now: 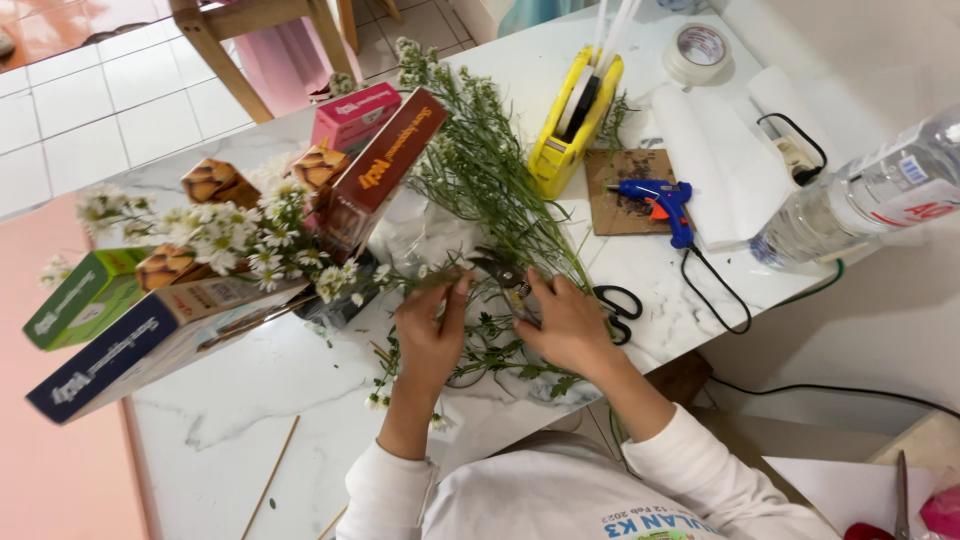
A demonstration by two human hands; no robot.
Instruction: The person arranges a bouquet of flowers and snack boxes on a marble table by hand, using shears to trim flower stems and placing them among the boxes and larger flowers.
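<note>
My left hand (430, 335) pinches a thin green stem with small white daisy-like flowers (345, 280) near the table's front. My right hand (572, 325) is closed around a pair of dark metal cutters (502, 271), whose jaws point left at the stem just above my left fingers. A long bunch of the same green flower stems (480, 165) lies across the white marble table (250, 390), from my hands toward the far edge. Cut leaves and stem pieces (490, 355) lie under and between my hands.
A bouquet of snack boxes and white flowers (215, 245) lies at left. Black scissor handles (620, 302) stick out beside my right hand. Behind are a yellow tape dispenser (572, 125), a blue glue gun (665, 203) on cardboard, a tape roll (697, 50), white paper and a plastic bottle (860, 195).
</note>
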